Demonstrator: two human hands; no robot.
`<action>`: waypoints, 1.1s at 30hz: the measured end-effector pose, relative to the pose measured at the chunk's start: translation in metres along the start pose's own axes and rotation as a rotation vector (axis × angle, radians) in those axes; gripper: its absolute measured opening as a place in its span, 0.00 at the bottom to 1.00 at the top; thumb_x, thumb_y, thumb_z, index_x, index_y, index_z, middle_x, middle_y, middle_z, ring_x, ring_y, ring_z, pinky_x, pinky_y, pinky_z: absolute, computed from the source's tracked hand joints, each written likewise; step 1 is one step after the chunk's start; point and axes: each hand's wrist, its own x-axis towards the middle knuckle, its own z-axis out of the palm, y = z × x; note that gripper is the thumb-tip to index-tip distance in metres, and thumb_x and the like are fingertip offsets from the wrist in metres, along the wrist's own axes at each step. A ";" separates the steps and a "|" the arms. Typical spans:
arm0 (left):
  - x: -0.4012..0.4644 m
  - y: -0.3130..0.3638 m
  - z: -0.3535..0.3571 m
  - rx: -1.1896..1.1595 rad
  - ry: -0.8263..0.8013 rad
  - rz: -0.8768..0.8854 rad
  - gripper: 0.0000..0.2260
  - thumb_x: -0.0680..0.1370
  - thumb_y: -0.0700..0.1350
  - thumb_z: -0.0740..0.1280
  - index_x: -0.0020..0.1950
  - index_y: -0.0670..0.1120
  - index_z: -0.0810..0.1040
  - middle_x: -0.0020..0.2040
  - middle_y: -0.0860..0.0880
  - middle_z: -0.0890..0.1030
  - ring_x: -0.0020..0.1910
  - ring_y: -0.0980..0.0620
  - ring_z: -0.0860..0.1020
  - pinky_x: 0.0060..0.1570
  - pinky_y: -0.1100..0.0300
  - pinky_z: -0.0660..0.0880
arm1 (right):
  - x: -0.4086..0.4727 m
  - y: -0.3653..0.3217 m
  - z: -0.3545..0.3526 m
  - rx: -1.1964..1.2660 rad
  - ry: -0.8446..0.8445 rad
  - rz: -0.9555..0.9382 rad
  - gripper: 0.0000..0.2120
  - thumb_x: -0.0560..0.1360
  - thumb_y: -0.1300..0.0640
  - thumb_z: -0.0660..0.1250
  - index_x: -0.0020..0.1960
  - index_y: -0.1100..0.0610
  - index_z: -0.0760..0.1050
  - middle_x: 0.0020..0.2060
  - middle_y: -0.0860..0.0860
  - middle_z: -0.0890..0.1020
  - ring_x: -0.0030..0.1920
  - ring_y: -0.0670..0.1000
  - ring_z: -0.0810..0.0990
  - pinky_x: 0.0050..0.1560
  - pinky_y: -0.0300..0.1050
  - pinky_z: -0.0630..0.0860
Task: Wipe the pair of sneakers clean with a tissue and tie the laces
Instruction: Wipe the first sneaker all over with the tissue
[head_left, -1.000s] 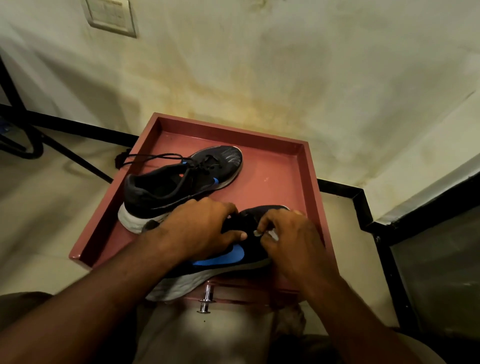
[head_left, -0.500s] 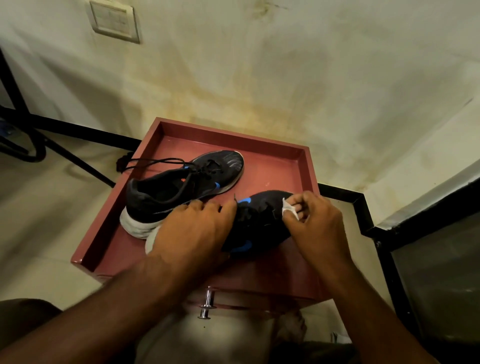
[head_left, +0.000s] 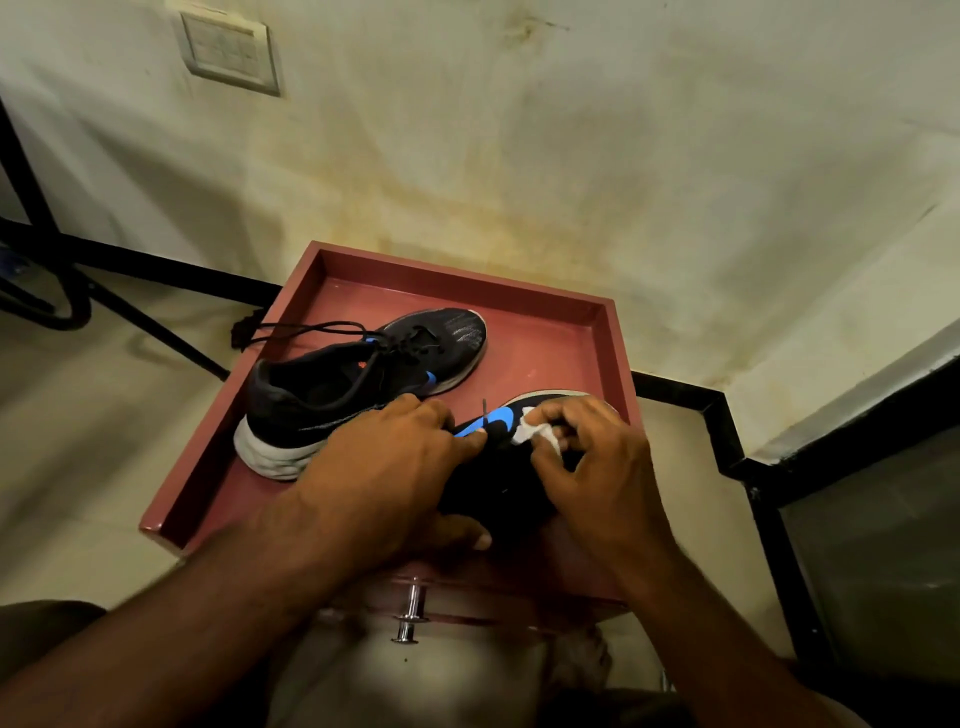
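The red tray (head_left: 615, 332) serves as the landmark. Over its left rim hang the untied black laces (head_left: 306, 328) of the far sneaker (head_left: 358, 387), which lies inside the tray toward its left and back, white heel nearest the viewer and toe pointing at the tray's back wall.

Toward the tray's front, the left hand (head_left: 384, 467) grips the near sneaker (head_left: 498, 467), fingers curled over its upper and thumb tucked beneath, steadying it. This shoe sits in the tray's front right part, its blue logo and pale sole edge showing beyond the knuckles.

Further right, the right hand (head_left: 597, 467) pinches a small crumpled white tissue (head_left: 535, 431) between fingertips and presses it against the shoe near the logo, close to the tray's right rim.

The sneaker looks light, with a soft fabric upper that yields under pressure and a firmer foam sole, so holding it round the midfoot seems sound. The tissue is flimsy and likely to tear or shred if rubbed hard. The laces are limp and best taken near their ends.
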 end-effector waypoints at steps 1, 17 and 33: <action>0.001 -0.002 -0.001 -0.041 -0.007 0.005 0.46 0.67 0.76 0.68 0.80 0.62 0.54 0.67 0.54 0.70 0.65 0.51 0.68 0.58 0.55 0.73 | 0.001 -0.001 -0.002 -0.004 -0.021 -0.027 0.08 0.74 0.63 0.72 0.50 0.54 0.83 0.47 0.45 0.83 0.49 0.45 0.82 0.50 0.42 0.80; 0.006 0.006 0.036 -0.292 0.032 0.072 0.51 0.59 0.73 0.74 0.76 0.56 0.60 0.68 0.58 0.73 0.66 0.54 0.73 0.67 0.54 0.70 | 0.005 -0.001 -0.009 -0.183 0.021 -0.055 0.05 0.74 0.63 0.73 0.49 0.56 0.82 0.46 0.48 0.80 0.44 0.45 0.76 0.48 0.28 0.70; 0.010 0.004 0.029 -0.371 0.039 0.069 0.44 0.65 0.63 0.79 0.76 0.59 0.64 0.66 0.58 0.77 0.65 0.55 0.75 0.63 0.56 0.73 | 0.005 0.015 -0.020 -0.144 0.094 0.147 0.08 0.72 0.65 0.72 0.44 0.53 0.83 0.43 0.44 0.83 0.43 0.41 0.80 0.45 0.27 0.72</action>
